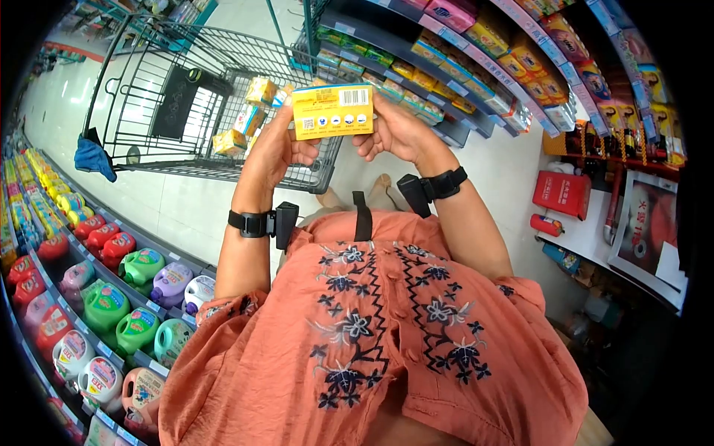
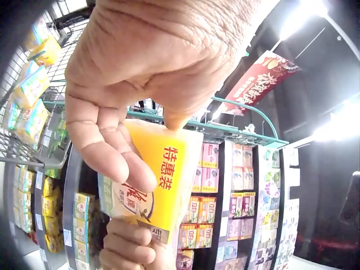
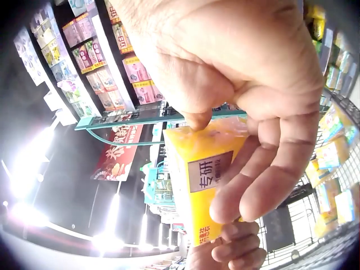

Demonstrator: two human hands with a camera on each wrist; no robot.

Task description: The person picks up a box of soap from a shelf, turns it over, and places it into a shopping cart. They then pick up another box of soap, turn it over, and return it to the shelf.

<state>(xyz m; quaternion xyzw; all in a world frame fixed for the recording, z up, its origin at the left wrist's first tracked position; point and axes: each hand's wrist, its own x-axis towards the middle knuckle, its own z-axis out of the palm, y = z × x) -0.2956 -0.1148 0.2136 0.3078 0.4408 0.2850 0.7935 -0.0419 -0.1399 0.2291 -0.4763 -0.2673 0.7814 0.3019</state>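
Note:
Both hands hold a yellow plastic-wrapped soap pack (image 1: 331, 111) up in front of the body, its barcode and printed icons facing the head camera. The left hand (image 1: 279, 145) grips one end, thumb on the near face and fingers curled behind. At the opposite end, the right hand (image 1: 401, 130) pinches it the same way. In the left wrist view, a front label shows on the pack (image 2: 169, 163) between the fingers. The right wrist view shows the thumb pressing the clear wrap at the edge of the pack (image 3: 188, 163).
Beyond the hands stands a shopping cart (image 1: 320, 180) holding several yellow packs (image 1: 230, 142), a blue cloth (image 1: 95, 157) on its handle. Detergent bottles (image 1: 108, 305) line a shelf at left. Shelves of boxed goods (image 1: 487, 37) rise at right, near a red fire-equipment box (image 1: 561, 194).

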